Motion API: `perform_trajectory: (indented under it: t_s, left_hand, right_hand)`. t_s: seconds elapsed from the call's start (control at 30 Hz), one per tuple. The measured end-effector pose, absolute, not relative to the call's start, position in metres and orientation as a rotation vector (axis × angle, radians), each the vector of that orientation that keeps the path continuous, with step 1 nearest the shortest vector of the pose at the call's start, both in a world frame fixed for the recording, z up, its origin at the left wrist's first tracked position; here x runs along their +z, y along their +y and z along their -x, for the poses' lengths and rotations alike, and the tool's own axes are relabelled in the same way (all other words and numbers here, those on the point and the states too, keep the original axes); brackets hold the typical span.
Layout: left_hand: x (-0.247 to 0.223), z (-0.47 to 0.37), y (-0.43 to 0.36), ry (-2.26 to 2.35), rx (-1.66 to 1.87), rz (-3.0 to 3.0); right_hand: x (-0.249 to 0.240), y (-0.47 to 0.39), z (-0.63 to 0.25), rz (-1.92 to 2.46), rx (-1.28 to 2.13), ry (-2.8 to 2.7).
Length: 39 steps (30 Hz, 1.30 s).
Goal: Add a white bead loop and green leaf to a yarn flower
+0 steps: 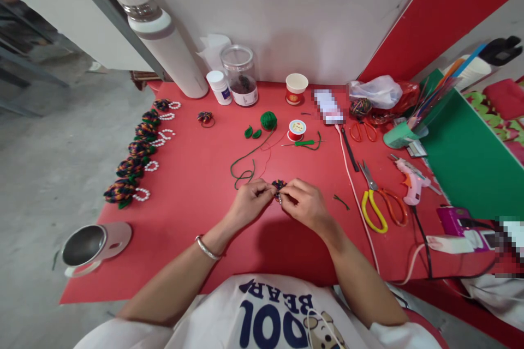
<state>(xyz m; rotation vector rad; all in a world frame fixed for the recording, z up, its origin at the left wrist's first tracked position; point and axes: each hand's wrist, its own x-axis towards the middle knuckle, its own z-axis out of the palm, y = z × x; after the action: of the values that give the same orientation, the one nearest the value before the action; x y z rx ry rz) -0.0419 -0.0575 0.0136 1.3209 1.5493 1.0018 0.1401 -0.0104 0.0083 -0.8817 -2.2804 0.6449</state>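
Between my hands, above the red table, is a small dark multicoloured knitted yarn piece (pixel 279 184). My left hand (pixel 256 196) pinches its left side with thumb and finger. From the right, my right hand (pixel 302 200) pinches the same piece; the fingers partly cover it. A green yarn ball (pixel 268 120) lies beyond, its loose strand trailing toward my left hand. Near it are two green leaf shapes (pixel 252 132), a spool of red thread (pixel 297 130) and a green-handled crochet hook (pixel 304 143). Another multicoloured yarn piece (pixel 205 118) lies farther left.
Several yarn charms with bead loops (pixel 130 167) line the left edge, above a mug (pixel 96 245). A bottle (pixel 164 38), jar (pixel 241 79) and paper cup (pixel 296 89) stand at the back. Right are a phone (pixel 328 106), yellow-and-orange-handled scissors (pixel 374 196), a glue gun (pixel 412 180) and cables.
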Motion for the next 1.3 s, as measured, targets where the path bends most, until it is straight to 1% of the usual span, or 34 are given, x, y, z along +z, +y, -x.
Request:
perform_trajectory:
  t_s: [0.1, 0.3, 0.47, 0.63, 0.7, 0.8, 0.93, 1.1, 1.3]
  left_hand:
    - [0.011, 0.040, -0.058, 1.587, 1.051, -1.406]
    - [0.004, 0.035, -0.063, 1.594, 1.288, -1.742]
    - [0.001, 0.037, -0.067, 1.636, 1.229, -2.067]
    - [0.003, 0.037, -0.070, 1.711, 1.088, -2.252]
    - [0.004, 0.035, -0.070, 1.739, 1.108, -2.207]
    - [0.004, 0.034, -0.067, 1.703, 1.268, -2.014]
    - [0.002, 0.034, -0.062, 1.667, 1.385, -1.833]
    - [0.002, 0.034, -0.061, 1.665, 1.374, -1.788]
    - [0.003, 0.035, -0.061, 1.679, 1.297, -1.776]
  right_hand:
    - [0.012, -0.010, -0.140, 0.907, 0.752, -2.235]
    - [0.018, -0.010, -0.141, 0.899, 0.858, -2.204]
    - [0.016, -0.009, -0.141, 0.915, 0.868, -2.197]
    - [0.014, -0.009, -0.142, 0.919, 0.898, -2.192]
    - [0.014, -0.008, -0.142, 0.895, 0.940, -2.178]
    - [0.014, -0.005, -0.146, 0.901, 0.997, -2.140]
    - [0.019, 0.000, -0.151, 0.947, 0.991, -2.190]
    - [0.026, 0.002, -0.155, 0.970, 0.963, -2.262]
    - [0.024, 0.003, -0.156, 1.008, 0.845, -2.274]
